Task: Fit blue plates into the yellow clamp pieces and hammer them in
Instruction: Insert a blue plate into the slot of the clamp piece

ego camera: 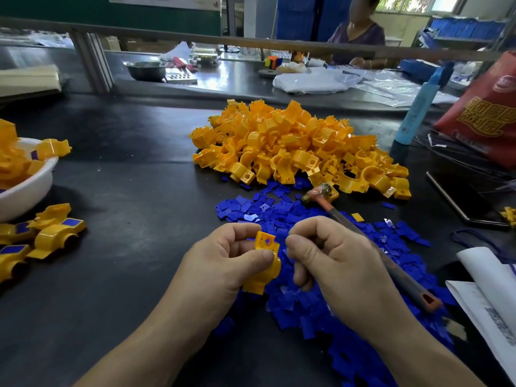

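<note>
My left hand [223,263] grips one yellow clamp piece [265,263] over the near edge of a spread of blue plates [321,297]. My right hand [332,261] is curled right beside the clamp, fingertips pinched together; whether a blue plate sits between them is hidden. A hammer [374,247] with an orange-and-grey handle lies across the blue plates, its head by the big heap of yellow clamp pieces [296,146] further back. My right hand's back partly covers the handle.
At the left stands a white bowl [30,188] full of yellow pieces, with finished clamps carrying blue plates [53,227] in front of it. A blue bottle [418,107], a red bag [485,113] and papers [491,303] are on the right. A person sits at the far table.
</note>
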The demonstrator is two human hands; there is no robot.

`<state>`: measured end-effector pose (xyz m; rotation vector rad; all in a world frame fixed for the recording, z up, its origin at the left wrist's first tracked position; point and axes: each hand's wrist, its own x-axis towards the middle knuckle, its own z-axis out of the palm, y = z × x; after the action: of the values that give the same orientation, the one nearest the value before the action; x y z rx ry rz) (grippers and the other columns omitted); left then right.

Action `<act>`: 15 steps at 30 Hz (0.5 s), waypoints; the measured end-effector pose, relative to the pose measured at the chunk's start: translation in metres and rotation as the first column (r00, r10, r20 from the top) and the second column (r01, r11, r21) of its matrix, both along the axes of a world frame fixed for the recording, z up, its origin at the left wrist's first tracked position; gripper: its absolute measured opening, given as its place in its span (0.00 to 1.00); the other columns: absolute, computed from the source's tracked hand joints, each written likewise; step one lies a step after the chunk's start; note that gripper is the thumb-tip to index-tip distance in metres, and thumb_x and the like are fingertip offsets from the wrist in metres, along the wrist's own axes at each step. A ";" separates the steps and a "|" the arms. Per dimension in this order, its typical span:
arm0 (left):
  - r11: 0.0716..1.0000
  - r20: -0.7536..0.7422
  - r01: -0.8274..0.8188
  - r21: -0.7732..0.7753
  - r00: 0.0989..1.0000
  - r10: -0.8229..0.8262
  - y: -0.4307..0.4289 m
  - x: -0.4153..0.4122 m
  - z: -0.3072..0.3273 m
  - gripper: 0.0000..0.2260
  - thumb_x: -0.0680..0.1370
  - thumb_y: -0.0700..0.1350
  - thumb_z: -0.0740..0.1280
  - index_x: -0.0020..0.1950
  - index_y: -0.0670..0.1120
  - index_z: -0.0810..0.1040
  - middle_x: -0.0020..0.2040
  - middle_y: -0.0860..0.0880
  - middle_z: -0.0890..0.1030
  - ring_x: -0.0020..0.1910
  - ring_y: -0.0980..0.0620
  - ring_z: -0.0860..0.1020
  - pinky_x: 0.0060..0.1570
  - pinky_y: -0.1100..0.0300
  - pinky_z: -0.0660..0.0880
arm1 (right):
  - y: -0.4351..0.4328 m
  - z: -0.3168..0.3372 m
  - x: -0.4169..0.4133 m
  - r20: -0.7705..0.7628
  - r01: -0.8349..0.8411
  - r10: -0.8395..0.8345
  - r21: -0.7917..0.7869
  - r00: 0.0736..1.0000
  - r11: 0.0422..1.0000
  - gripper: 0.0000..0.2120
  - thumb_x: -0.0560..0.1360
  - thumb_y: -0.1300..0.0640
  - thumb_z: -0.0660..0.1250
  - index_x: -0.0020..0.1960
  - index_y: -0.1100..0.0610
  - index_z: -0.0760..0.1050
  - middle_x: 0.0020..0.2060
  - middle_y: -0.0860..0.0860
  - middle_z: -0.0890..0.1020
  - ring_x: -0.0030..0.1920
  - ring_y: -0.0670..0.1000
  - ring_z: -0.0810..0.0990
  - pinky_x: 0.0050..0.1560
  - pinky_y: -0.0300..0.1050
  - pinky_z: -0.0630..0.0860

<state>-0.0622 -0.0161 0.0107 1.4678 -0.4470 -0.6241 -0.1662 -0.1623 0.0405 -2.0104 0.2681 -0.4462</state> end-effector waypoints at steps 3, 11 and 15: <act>0.997 -0.037 0.044 -0.067 0.998 -0.046 0.001 -0.001 0.002 0.18 0.63 0.49 0.76 0.53 0.53 0.83 0.49 0.46 0.87 0.46 0.47 0.86 0.38 0.59 0.81 | 0.008 -0.001 0.001 0.028 -0.016 0.020 -0.156 0.999 0.988 0.03 0.76 0.51 0.65 0.44 0.44 0.76 0.35 0.43 0.80 0.34 0.44 0.79 0.32 0.31 0.74; 0.991 -0.053 0.047 -0.122 0.997 -0.054 0.001 -0.008 0.010 0.13 0.68 0.51 0.73 0.51 0.51 0.85 0.46 0.43 0.86 0.41 0.48 0.85 0.34 0.59 0.80 | 0.010 -0.005 0.002 0.095 0.082 -0.070 -0.131 0.993 0.988 0.06 0.72 0.44 0.66 0.49 0.41 0.74 0.44 0.40 0.77 0.44 0.43 0.78 0.39 0.34 0.78; 0.992 -0.060 0.054 -0.118 0.996 -0.061 0.001 -0.008 0.010 0.11 0.70 0.50 0.76 0.51 0.51 0.85 0.46 0.42 0.86 0.42 0.46 0.86 0.35 0.58 0.80 | 0.011 -0.003 0.003 0.065 -0.017 0.014 0.043 0.998 0.999 0.08 0.72 0.44 0.63 0.50 0.38 0.76 0.45 0.41 0.80 0.42 0.43 0.81 0.36 0.35 0.79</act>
<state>-0.0699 -0.0147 0.0203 1.3243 -0.4696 -0.6780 -0.1633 -0.1516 0.0375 -1.9509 0.2200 -0.4913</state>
